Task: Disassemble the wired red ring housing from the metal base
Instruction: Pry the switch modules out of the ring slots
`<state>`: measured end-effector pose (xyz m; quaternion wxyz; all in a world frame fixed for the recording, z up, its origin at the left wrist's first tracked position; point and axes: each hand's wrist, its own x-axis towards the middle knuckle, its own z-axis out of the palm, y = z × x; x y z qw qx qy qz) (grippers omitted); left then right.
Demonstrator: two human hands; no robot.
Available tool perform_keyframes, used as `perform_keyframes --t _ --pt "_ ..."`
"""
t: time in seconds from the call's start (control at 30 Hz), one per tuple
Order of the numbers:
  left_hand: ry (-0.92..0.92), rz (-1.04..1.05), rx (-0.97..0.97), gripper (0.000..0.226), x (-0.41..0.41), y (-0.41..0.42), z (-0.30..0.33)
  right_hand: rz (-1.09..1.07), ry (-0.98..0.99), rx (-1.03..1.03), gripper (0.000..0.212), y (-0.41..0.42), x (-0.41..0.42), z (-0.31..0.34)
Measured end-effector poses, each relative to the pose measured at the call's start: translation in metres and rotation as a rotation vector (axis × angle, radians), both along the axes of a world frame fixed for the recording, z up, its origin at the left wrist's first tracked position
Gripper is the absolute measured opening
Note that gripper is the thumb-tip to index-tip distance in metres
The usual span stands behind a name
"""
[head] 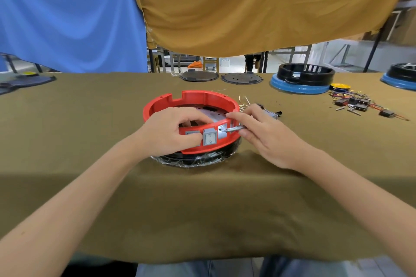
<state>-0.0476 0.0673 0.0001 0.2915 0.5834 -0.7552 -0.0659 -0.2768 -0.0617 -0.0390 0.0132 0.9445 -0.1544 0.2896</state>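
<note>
Red ring housing [191, 101]: stands on a black round base [195, 159] wrapped in clear film, near the middle of the table [202, 209], which is covered in olive-brown cloth.
Metal plate [211, 114]: perforated, grey, lies inside the ring.
Grey rocker switch [210, 138]: sits in the ring's near wall, marked I and O; an open square slot shows just to its right.
Left hand [173, 129]: grip closed over the ring's near wall, fingers curled inside the rim, thumb on the outer face beside the switch.
Right hand [265, 132]: grip pinched on a slim metal tool [234, 129] whose tip points into the open slot; index fingertip touches the rim above.
Loose parts [360, 105]: switches with red and dark wires, plus screws, lie well apart at the right.
Black rings on blue bases [301, 80]: far right of the table.
Two dark round plates [220, 77]: at the far edge.
Backdrop: blue cloth [67, 13] and ochre cloth [258, 2] hang behind.
</note>
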Motion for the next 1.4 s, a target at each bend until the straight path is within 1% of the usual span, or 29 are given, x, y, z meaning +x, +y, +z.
perform_keyframes --t 0.07,0.13,0.23,0.33,0.67,0.87,1.07,1.23,1.4 --pt "-0.043 0.008 -0.039 0.033 -0.001 0.000 -0.002 -0.015 -0.059 -0.071 0.029 0.004 -0.007 -0.002" --pt "-0.080 0.027 -0.075 0.034 -0.002 0.000 -0.003 0.003 -0.118 -0.066 0.016 0.006 -0.011 0.002" --pt "-0.124 0.065 -0.130 0.043 -0.002 0.000 -0.008 0.036 -0.018 -0.086 0.008 0.007 -0.011 0.003" --pt "-0.150 0.078 -0.181 0.050 -0.002 0.000 -0.011 0.055 0.012 -0.049 0.004 0.008 -0.011 0.002" --pt "-0.183 0.095 -0.198 0.054 -0.002 -0.002 -0.013 0.059 -0.080 0.046 0.006 0.017 -0.013 -0.008" --pt "-0.180 0.109 -0.190 0.056 -0.004 -0.001 -0.014 0.084 -0.033 0.025 0.010 0.023 -0.003 -0.007" --pt "-0.188 0.116 -0.164 0.059 -0.004 -0.001 -0.011 0.085 0.008 0.109 0.004 0.017 0.000 -0.001" --pt "-0.174 0.125 -0.158 0.056 -0.003 -0.001 -0.012 0.042 -0.066 0.281 0.005 0.016 -0.003 -0.007" --pt "-0.181 0.121 -0.150 0.053 -0.003 -0.003 -0.012 0.061 -0.015 0.303 0.003 0.012 -0.002 -0.003"
